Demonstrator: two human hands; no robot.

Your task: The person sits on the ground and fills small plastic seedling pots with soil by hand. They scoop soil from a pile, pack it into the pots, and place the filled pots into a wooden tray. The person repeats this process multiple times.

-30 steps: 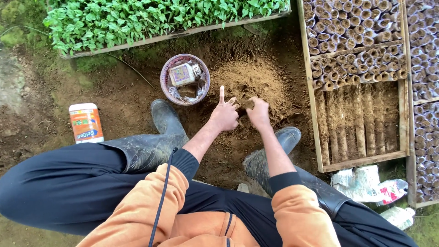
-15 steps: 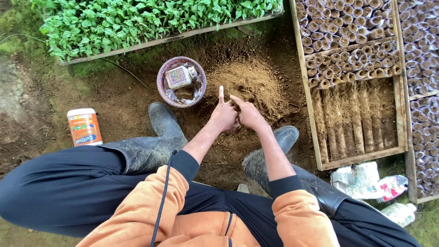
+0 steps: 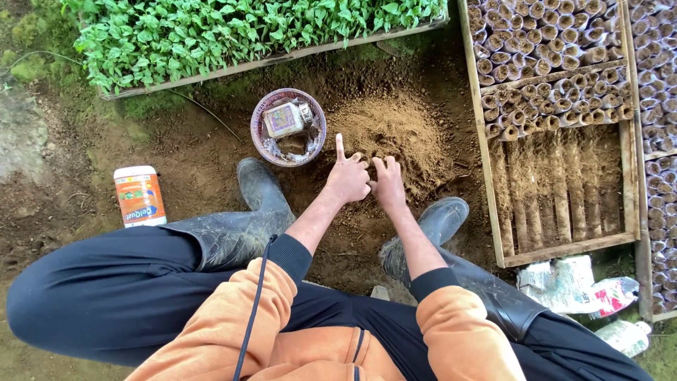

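**Both hands meet at the foot of a loose soil heap**

The soil heap [image 3: 395, 137] is a low mound of fine, crumbly, light-brown earth, drier and paler than the dark packed ground around it. It lies between the round basket [image 3: 288, 127] on one side and the wooden frame [image 3: 564, 248] on the other.

The left hand [image 3: 347, 178] rests at the near edge of the heap with its forefinger straight out, pointing away from the person, and the other fingers curled in. The right hand [image 3: 386, 185] touches it, fingers bent down into the soil. Whether either hand holds something between the fingers cannot be told; anything there is hidden.

Room around the heap is tight. Just beside it, the basket, mauve-rimmed, holds one small box and some scraps. Beyond the heap runs a long tray of green seedlings [image 3: 233, 32]. The frame's board edges the heap's other side; its far part is packed with rolled soil tubes [image 3: 550, 56], too many to count, and its near part shows bare soil ridges. Near the heap, toward the person, stand two dark rubber boots [image 3: 262, 189], one on each side of the hands, with a strip of open ground between them.

Well apart from the heap, past the basket, one white and orange canister [image 3: 139, 195] stands upright. Crumpled plastic bags [image 3: 575, 282] lie below the frame's near board.
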